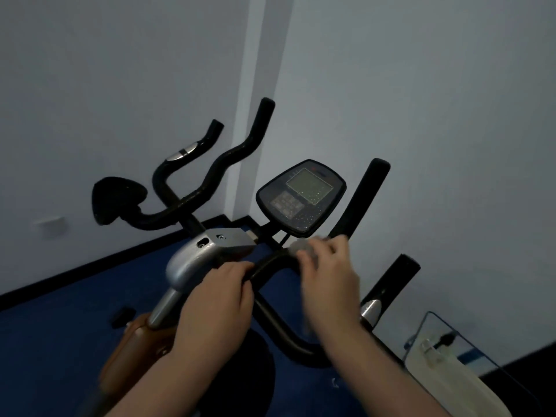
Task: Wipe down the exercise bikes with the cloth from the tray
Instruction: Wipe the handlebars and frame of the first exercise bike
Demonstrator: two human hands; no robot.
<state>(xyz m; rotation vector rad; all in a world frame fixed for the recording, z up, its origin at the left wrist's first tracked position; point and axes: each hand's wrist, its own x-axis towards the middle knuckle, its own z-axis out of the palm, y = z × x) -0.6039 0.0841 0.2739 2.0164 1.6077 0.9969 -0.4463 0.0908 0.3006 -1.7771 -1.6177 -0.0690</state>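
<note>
Grey cloth (pixel 302 246) under right hand (pixel 326 275) on handlebar (pixel 270 261).

The handlebar (pixel 272 263) at the middle of the frame is black, and so is the second handlebar (pixel 192 188) to the left of centre, which carries a shiny silver band. The console (pixel 301 197) above centre is dark grey-black with a pale grey-green screen and fine light speckles across its lower face. The cloth (pixel 301 246) is light grey. The bracket (pixel 204 251) left of centre is silver-grey, over a brown-orange frame (pixel 132 347) at lower left. The floor (pixel 60 326) is deep blue, edged by a black skirting strip, and the wall (pixel 421 100) is pale grey-white.
</note>
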